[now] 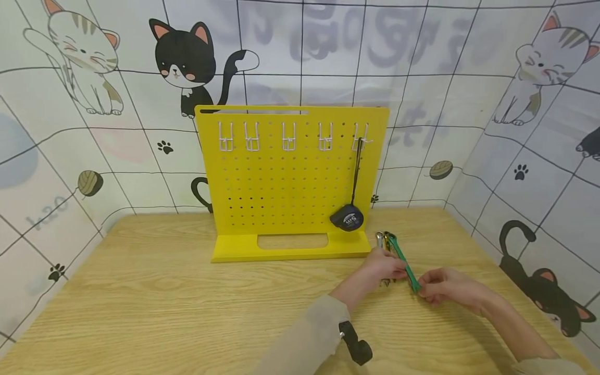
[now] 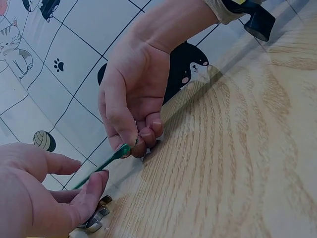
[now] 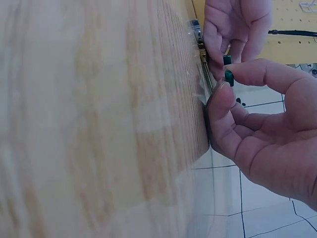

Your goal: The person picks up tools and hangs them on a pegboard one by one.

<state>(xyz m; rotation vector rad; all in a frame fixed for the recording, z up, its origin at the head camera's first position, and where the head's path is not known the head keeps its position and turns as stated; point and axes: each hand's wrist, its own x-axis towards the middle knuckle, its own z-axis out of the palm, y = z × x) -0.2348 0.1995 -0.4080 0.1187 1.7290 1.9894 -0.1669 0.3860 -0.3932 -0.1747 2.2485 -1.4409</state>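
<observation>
A green wrench [image 1: 405, 265] slants over the tabletop at the right, its near end pinched between the thumb and finger of my right hand [image 1: 450, 287]. In the right wrist view the same pinch shows on the green end [image 3: 229, 78]. My left hand [image 1: 385, 264] is beside the wrench's middle; in the left wrist view its thumb and forefinger stand apart, with the green shaft [image 2: 101, 167] passing between them. Under and beside the left hand lie a silver wrench [image 1: 379, 237] and a gold-coloured wrench [image 1: 387, 242], partly hidden by it.
A yellow pegboard [image 1: 290, 182] stands behind the hands, with several white wire hooks [image 1: 288, 139]. From the rightmost hook hangs a black tape measure [image 1: 348, 217] by its cord. The wooden table [image 1: 187, 307] meets cat-patterned walls [image 1: 422, 94] at the back and sides.
</observation>
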